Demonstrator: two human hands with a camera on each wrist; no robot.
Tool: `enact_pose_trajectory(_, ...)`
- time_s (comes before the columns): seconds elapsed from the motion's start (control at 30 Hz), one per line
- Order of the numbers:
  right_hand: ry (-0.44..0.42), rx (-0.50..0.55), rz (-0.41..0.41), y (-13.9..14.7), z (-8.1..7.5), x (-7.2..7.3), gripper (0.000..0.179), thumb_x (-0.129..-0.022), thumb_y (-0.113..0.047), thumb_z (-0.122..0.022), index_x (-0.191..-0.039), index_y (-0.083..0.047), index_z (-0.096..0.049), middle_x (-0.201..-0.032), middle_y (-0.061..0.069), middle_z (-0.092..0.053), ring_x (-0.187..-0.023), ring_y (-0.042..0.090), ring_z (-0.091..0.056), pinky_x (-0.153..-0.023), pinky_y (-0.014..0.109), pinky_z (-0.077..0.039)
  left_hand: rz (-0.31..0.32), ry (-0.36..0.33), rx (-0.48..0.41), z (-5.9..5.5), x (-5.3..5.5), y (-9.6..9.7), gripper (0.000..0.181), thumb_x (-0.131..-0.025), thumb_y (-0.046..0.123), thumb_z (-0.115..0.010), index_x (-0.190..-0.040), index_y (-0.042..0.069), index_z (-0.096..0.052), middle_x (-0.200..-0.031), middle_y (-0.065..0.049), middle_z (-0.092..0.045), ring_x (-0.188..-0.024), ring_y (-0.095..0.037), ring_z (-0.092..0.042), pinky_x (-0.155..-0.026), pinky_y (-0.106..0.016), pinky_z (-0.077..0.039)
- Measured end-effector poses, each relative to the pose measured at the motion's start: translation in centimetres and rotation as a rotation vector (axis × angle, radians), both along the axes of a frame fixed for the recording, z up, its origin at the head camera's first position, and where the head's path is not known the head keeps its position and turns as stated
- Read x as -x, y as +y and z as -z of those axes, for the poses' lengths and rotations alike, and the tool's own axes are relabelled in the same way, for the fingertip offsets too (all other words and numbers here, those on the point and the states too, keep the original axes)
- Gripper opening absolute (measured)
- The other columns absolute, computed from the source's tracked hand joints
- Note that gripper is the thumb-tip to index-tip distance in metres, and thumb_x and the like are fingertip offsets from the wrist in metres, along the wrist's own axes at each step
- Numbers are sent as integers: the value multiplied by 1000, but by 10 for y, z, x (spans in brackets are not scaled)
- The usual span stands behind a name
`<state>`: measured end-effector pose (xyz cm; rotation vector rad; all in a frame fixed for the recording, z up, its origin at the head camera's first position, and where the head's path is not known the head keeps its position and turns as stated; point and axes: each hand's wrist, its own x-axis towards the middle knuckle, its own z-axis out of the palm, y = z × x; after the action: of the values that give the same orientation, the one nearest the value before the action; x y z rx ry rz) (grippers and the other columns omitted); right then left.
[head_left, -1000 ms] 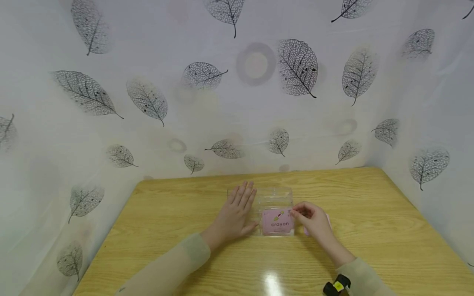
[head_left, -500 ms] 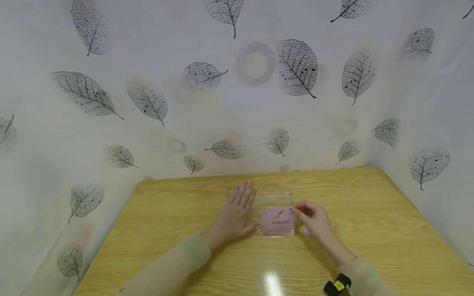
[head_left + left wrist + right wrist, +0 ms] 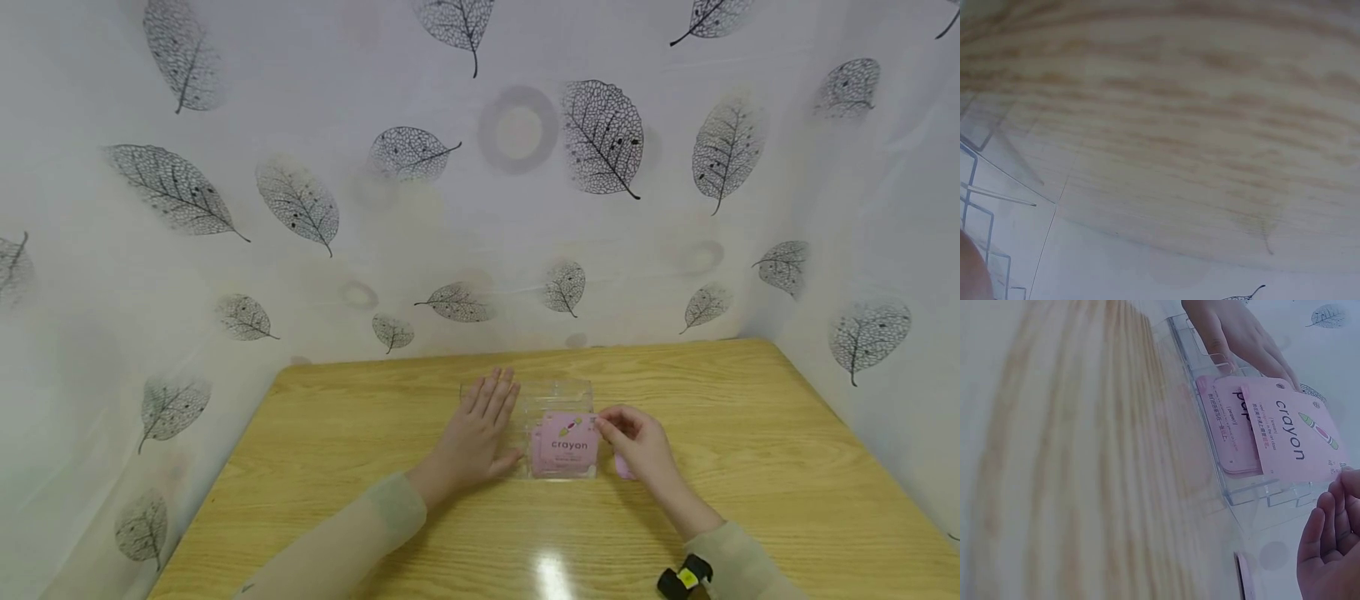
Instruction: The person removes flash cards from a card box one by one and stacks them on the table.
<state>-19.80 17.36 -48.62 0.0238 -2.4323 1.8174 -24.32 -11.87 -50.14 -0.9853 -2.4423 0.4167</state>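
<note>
My right hand point(image 3: 637, 442) pinches the top right corner of a pink flashcard point(image 3: 572, 443) printed "crayon", with a crayon picture on it. The card is tilted up over a clear plastic stepped organizer point(image 3: 558, 390). Behind it in the right wrist view lies another pink card point(image 3: 1227, 447) in the organizer, its word partly covered. My left hand point(image 3: 474, 433) rests flat with straight fingers on the organizer's left part, its thumb beside the cards. In the left wrist view only the organizer's clear edges point(image 3: 997, 199) and a bit of skin show.
More pink card point(image 3: 624, 468) lies on the table just right of the organizer, partly hidden under my right hand. The wood-grain table point(image 3: 337, 417) ends at a pale leaf-print curtain point(image 3: 480, 217) at the back and sides.
My right hand has raised the crayon card slightly up and to the right, so the card behind it now shows at its left. My left hand has stayed in place.
</note>
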Motion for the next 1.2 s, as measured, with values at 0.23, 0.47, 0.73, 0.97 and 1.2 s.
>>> enact_pose_trajectory(0.23, -13, 1, 11, 3, -1, 3, 20, -103, -6, -67, -111, 12, -70, -88, -1, -71, -77, 0, -59, -68, 18, -55, -6, 1, 9, 0, 0, 0, 103, -102, 73, -40, -168, -3, -18, -177, -24, -11, -165, -40, -19, -135, -49, -23)
enact_pose_trajectory(0.47, -11, -7, 14, 7, -2, 3, 20, -104, -7, -67, -113, 11, -69, -91, 4, -72, -79, 0, -61, -72, 19, -58, 0, 0, -3, 0, 0, 0, 103, -101, 72, -42, -168, -4, -18, -177, -25, -13, -164, -41, -21, -135, -49, -25)
enact_pose_trajectory(0.73, -6, -31, 16, 11, -3, 2, 22, -105, -8, -66, -115, 11, -69, -95, 7, -73, -80, -1, -62, -74, 19, -59, 7, 7, -16, 3, 1, -1, 104, -101, 72, -43, -168, -3, -16, -177, -24, -18, -165, -41, -20, -134, -49, -25)
enact_pose_trajectory(0.97, -15, -27, 25, 15, -2, 3, 23, -104, -8, -66, -115, 12, -69, -91, 1, -73, -79, -2, -62, -74, 18, -59, 9, 9, -21, 4, 1, -1, 103, -101, 73, -43, -168, -2, -20, -177, -24, -14, -165, -40, -19, -135, -49, -23)
enact_pose_trajectory(1.2, -14, -41, 38, 18, -3, 1, 23, -105, -10, -65, -115, 10, -70, -93, 2, -73, -79, -2, -62, -74, 19, -59, -2, 15, -4, 3, 1, 0, 103, -101, 74, -41, -167, -2, -21, -177, -24, -13, -165, -40, -20, -135, -48, -25)
